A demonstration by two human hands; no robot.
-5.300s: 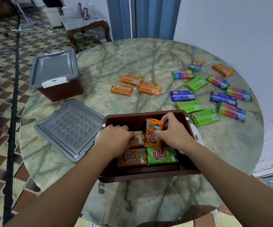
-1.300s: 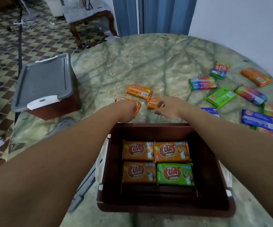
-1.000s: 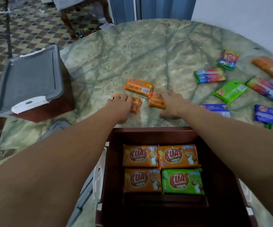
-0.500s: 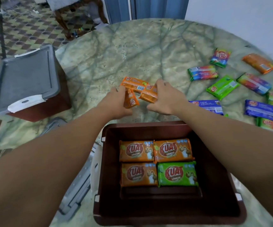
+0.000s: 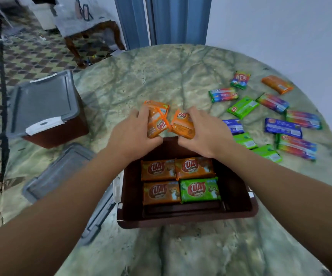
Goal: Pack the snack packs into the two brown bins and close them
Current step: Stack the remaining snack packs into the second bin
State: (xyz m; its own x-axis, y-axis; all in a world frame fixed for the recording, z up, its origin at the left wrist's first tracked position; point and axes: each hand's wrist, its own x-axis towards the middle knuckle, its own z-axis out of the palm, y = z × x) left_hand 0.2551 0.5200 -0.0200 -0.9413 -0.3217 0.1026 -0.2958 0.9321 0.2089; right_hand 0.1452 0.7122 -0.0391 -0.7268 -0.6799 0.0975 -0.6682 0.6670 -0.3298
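An open brown bin (image 5: 238, 204) stands in front of me with several snack packs lying flat inside: three orange ones and a green one (image 5: 200, 189). My left hand (image 5: 133, 134) grips orange snack packs (image 5: 157, 118) just above the bin's far rim. My right hand (image 5: 203, 132) holds another orange snack pack (image 5: 183, 125) beside them. A second brown bin (image 5: 55, 132) with its grey lid (image 5: 41, 100) on stands at the table's left edge.
A loose grey lid (image 5: 61, 176) lies left of the open bin. Several loose packs, green (image 5: 241, 107), blue (image 5: 283, 127), multicoloured (image 5: 296, 146) and orange (image 5: 277, 84), are spread over the right of the round marble table (image 5: 161, 76). A chair stands beyond it.
Both hands have picked the three orange packs off the table and drawn them back toward the open bin. The camera view has tilted up slightly.
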